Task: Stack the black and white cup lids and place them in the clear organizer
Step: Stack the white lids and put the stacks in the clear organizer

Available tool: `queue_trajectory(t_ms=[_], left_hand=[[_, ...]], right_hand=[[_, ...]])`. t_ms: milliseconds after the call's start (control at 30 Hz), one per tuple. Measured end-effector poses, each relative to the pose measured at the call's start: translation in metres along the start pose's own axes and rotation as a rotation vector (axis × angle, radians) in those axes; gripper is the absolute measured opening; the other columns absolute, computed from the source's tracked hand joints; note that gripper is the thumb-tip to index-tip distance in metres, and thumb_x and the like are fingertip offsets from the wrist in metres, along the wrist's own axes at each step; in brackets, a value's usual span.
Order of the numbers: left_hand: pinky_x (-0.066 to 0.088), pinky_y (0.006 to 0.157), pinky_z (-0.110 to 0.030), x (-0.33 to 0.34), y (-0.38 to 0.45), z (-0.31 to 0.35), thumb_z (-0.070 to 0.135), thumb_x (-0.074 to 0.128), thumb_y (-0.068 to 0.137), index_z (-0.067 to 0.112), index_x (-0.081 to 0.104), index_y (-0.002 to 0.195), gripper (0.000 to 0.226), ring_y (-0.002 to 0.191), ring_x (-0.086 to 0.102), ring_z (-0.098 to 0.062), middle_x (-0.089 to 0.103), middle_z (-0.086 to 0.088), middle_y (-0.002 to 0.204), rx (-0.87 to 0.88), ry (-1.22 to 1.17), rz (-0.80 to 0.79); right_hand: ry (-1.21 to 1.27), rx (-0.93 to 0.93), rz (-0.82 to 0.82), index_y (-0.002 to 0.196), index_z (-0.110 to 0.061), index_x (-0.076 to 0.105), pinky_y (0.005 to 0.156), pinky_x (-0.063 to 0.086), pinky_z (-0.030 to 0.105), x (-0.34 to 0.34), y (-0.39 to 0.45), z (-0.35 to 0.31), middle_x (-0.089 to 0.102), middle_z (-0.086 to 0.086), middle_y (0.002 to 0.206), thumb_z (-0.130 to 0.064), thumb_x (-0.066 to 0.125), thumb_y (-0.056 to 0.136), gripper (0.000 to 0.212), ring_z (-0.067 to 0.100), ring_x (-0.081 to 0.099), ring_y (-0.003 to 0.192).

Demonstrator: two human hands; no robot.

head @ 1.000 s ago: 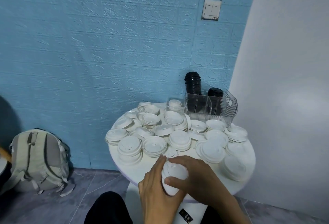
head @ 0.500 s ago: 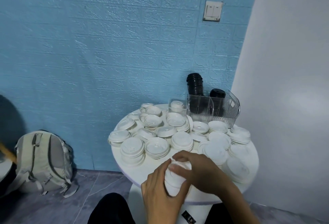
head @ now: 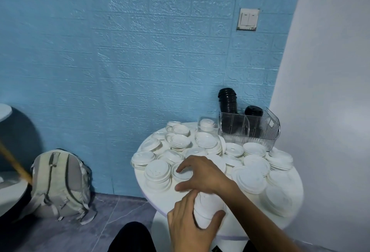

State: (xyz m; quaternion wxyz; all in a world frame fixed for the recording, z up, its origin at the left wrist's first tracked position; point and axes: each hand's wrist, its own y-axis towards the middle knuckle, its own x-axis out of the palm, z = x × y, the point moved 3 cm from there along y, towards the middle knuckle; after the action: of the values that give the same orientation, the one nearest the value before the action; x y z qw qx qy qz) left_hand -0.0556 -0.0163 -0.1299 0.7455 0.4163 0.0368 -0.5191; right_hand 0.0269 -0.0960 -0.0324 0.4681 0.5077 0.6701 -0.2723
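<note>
White lids (head: 252,179) lie in heaps across the round table (head: 158,195). The left hand (head: 188,229) grips a stack of white lids (head: 206,209) at the near edge. The right hand (head: 202,173), fingers spread, touches a pile (head: 181,174). Black lids (head: 228,101) stand in the clear organizer (head: 260,131) far right.

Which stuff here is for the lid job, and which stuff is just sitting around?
For the job:
white lids on the round table
stack of white lids held in the left hand
right hand reaching over the table lids
black lids in the clear organizer

Just lying about:
backpack on the floor
light switch on the wall
</note>
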Motion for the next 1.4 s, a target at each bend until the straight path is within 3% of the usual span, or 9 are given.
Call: queue_trajectory(t_ms=[200, 400, 467, 800, 867, 1000, 1133, 1267, 1400], left_hand=[[0.028, 0.081, -0.013, 0.001, -0.001, -0.001, 0.076, 0.064, 0.060, 0.028, 0.068, 0.119, 0.077, 0.098, 0.056, -0.001, 0.072, 0.019, 0.112, 0.007, -0.073, 0.040], [0.045, 0.079, -0.023, -0.001, 0.000, 0.000, 0.076, 0.063, 0.058, 0.036, 0.060, 0.125, 0.078, 0.100, 0.055, -0.003, 0.071, 0.022, 0.113, 0.031, -0.043, 0.080], [0.041, 0.082, -0.016, -0.002, 0.000, 0.000, 0.077, 0.064, 0.058, 0.037, 0.060, 0.126, 0.079, 0.101, 0.055, -0.003, 0.066, 0.027, 0.116, 0.030, -0.068, 0.066], [0.028, 0.092, 0.001, -0.002, 0.002, -0.003, 0.076, 0.068, 0.059, 0.028, 0.071, 0.121, 0.079, 0.100, 0.058, 0.001, 0.061, 0.030, 0.117, 0.028, -0.159, 0.059], [0.033, 0.090, 0.000, -0.003, 0.002, -0.004, 0.076, 0.069, 0.056, 0.028, 0.070, 0.123, 0.081, 0.100, 0.059, -0.001, 0.061, 0.032, 0.113, 0.025, -0.166, 0.080], [0.047, 0.077, -0.016, -0.009, 0.001, 0.000, 0.078, 0.074, 0.045, 0.055, 0.050, 0.132, 0.093, 0.101, 0.060, -0.004, 0.059, 0.039, 0.106, -0.066, -0.247, 0.077], [0.056, 0.085, -0.034, -0.012, 0.001, 0.002, 0.099, 0.065, 0.040, 0.081, 0.016, 0.133, 0.106, 0.104, 0.066, -0.001, 0.071, 0.012, 0.125, -0.107, -0.381, 0.095], [0.056, 0.087, -0.031, -0.013, 0.001, 0.004, 0.099, 0.063, 0.039, 0.081, 0.011, 0.136, 0.111, 0.104, 0.069, -0.003, 0.070, 0.008, 0.129, -0.081, -0.404, 0.085], [0.049, 0.083, -0.018, -0.011, 0.000, 0.001, 0.084, 0.074, 0.040, 0.068, 0.018, 0.146, 0.121, 0.097, 0.063, 0.000, 0.065, 0.034, 0.110, -0.047, -0.305, 0.041]], right_hand=[[-0.072, 0.015, -0.039, 0.109, -0.031, 0.075, 0.082, 0.042, 0.021, -0.005, 0.003, 0.003, 0.071, -0.013, 0.113, -0.036, 0.084, 0.074, 0.036, 0.006, 0.061, 0.105], [-0.008, 0.035, 0.040, 0.099, -0.028, 0.078, 0.088, 0.051, 0.029, -0.005, -0.005, 0.014, 0.076, -0.011, 0.103, -0.036, 0.075, 0.084, 0.017, 0.007, 0.066, 0.097], [0.034, 0.036, 0.091, 0.098, -0.028, 0.078, 0.090, 0.051, 0.028, -0.006, -0.010, 0.019, 0.076, -0.012, 0.103, -0.037, 0.074, 0.085, 0.016, 0.006, 0.066, 0.097], [0.481, -0.013, 0.366, 0.100, -0.026, 0.068, 0.080, 0.051, 0.014, -0.033, -0.053, 0.025, 0.072, -0.014, 0.089, -0.021, 0.068, 0.096, 0.006, 0.001, 0.066, 0.087], [0.618, -0.013, 0.379, 0.101, -0.026, 0.067, 0.079, 0.051, 0.014, -0.038, -0.064, 0.024, 0.072, -0.014, 0.087, -0.017, 0.065, 0.098, 0.010, 0.001, 0.066, 0.085], [0.980, 0.056, 0.373, 0.106, -0.014, 0.068, 0.072, 0.051, 0.021, -0.038, -0.079, 0.028, 0.070, -0.002, 0.080, -0.008, 0.057, 0.101, 0.014, 0.011, 0.063, 0.078], [1.288, 0.273, 0.254, 0.108, -0.014, 0.072, 0.082, 0.054, 0.037, -0.024, -0.083, 0.039, 0.073, 0.009, 0.096, -0.013, 0.055, 0.102, 0.018, 0.019, 0.069, 0.088], [1.224, 0.368, 0.198, 0.110, -0.012, 0.074, 0.081, 0.056, 0.030, -0.012, -0.080, 0.047, 0.078, 0.009, 0.105, -0.011, 0.059, 0.099, 0.018, 0.019, 0.073, 0.095], [0.927, 0.351, 0.217, 0.094, -0.014, 0.078, 0.057, 0.042, 0.021, -0.004, -0.077, 0.053, 0.075, 0.001, 0.083, -0.009, 0.055, 0.099, 0.024, 0.006, 0.059, 0.064]])
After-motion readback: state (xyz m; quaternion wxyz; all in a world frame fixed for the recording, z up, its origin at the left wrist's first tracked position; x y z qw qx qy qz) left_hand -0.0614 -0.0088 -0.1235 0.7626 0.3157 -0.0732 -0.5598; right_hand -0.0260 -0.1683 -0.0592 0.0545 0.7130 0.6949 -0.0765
